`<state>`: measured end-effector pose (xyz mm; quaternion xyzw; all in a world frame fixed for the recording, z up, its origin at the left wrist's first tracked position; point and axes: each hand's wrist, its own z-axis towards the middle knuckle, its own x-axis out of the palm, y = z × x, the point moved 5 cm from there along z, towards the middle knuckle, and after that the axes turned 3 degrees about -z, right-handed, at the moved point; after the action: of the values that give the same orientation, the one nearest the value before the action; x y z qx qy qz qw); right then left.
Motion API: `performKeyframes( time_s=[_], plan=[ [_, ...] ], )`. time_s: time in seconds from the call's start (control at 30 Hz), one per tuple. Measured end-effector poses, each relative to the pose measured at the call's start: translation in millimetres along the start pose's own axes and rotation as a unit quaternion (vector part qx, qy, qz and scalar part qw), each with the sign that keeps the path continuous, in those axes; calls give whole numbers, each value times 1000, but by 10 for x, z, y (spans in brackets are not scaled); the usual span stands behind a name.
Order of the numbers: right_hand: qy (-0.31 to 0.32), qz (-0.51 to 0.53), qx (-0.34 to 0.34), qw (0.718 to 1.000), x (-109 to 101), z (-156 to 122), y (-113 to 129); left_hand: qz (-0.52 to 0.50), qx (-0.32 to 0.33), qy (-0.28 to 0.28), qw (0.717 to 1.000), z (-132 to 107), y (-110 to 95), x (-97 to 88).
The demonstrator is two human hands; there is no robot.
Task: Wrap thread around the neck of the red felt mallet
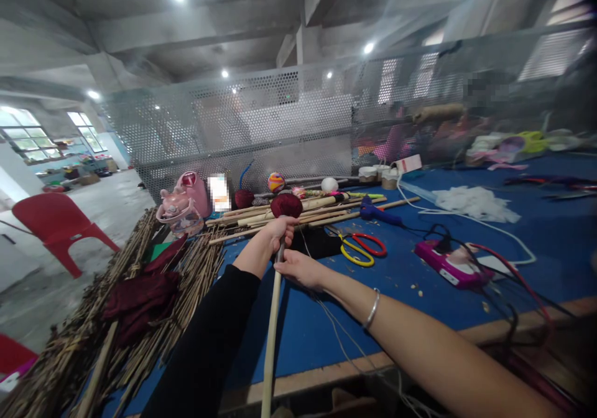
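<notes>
A long wooden stick (271,331) rises from the near edge of the blue table (420,293), topped by a dark red padded ball (286,205). My left hand (278,231), in a black sleeve, is closed round the stick just under the ball. My right hand (301,269), with a silver bracelet on the wrist, is closed on the stick a little lower. A thin thread (340,337) trails from the hands toward the table edge.
Bundles of twigs with dark red cloth (140,293) lie left. Scissors (361,247), a blue glue gun (377,213), a pink device with cables (450,265), white stuffing (473,203), more sticks (303,213), a pink bottle (184,203) and a mesh screen (280,125) are behind. A red chair (56,225) stands left.
</notes>
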<state>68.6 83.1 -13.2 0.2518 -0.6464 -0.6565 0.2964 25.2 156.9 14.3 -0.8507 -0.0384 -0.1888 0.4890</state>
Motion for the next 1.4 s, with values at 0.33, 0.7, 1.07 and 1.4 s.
performKeyframes(
  time_s=[0.33,0.7,1.07,1.4],
  plan=[
    [-2,-16,-16,1000,-31,23,-20,-85,104,7,991,-113,155,-162],
    [-2,-28,0,1000,-32,-11,-15,-100,146,-10,984,-98,191,-373],
    [-12,-38,13,999,-10,-17,0,-106,194,-46,974,-112,162,-345],
    [-57,-38,-4,998,-37,70,-101,268,299,-254,880,-136,-165,-157]
  ],
)
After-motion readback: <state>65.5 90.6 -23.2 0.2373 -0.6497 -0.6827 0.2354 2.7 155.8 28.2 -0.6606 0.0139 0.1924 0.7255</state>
